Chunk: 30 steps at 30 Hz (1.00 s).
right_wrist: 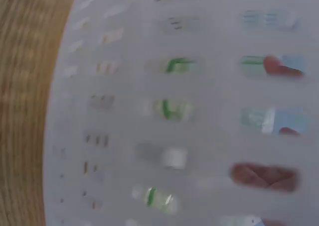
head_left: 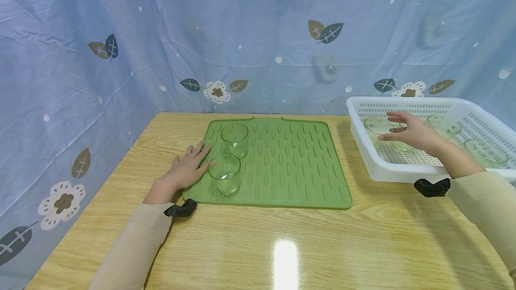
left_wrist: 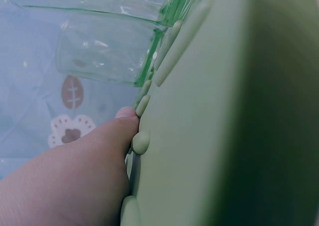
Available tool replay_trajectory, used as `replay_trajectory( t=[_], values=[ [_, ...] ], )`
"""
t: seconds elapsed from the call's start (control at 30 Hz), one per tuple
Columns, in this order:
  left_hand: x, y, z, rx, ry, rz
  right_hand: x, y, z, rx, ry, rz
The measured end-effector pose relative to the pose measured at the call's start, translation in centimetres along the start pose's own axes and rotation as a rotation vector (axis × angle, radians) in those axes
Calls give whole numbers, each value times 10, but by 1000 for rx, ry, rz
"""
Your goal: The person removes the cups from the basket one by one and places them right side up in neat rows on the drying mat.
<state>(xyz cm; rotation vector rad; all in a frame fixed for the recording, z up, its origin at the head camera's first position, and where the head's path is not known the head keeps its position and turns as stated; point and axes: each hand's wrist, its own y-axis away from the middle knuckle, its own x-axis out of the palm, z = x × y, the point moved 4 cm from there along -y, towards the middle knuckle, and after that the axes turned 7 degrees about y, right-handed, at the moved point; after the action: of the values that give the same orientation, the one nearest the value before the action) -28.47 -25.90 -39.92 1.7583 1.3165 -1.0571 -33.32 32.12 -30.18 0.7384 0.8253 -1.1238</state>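
Note:
Two clear, green-tinted glasses stand upright at the left of a green ribbed mat: a back glass and a front glass. Fingers spread, my left hand rests on the mat's left edge beside them. In the left wrist view, its thumb lies against the mat. Over at the right, my right hand reaches over a white plastic basket, thumb and fingers apart beside a glass in it. Basket wall hides most of this hand in the right wrist view.
More green-tinted glasses lie in the basket, among them one at the back and one at the right. Wooden table carries the mat and basket. A blue patterned curtain hangs behind and along the left.

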Motion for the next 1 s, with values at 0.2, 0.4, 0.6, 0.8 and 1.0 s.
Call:
replay_trajectory(
  t=[0.2,0.4,0.6,0.8,1.0],
  values=[
    [0,0,-1,1,8,-3,4,-6,-4,8,16,21],
    [0,1,-1,-3,6,-3,9,-8,-3,-1,7,60],
    [-1,1,-1,-4,12,1,11,-7,-3,5,25,74],
    [0,1,-1,1,7,0,13,-6,-4,12,21,79],
    [-1,0,-1,6,4,2,14,-7,-4,7,-5,83]
  ],
)
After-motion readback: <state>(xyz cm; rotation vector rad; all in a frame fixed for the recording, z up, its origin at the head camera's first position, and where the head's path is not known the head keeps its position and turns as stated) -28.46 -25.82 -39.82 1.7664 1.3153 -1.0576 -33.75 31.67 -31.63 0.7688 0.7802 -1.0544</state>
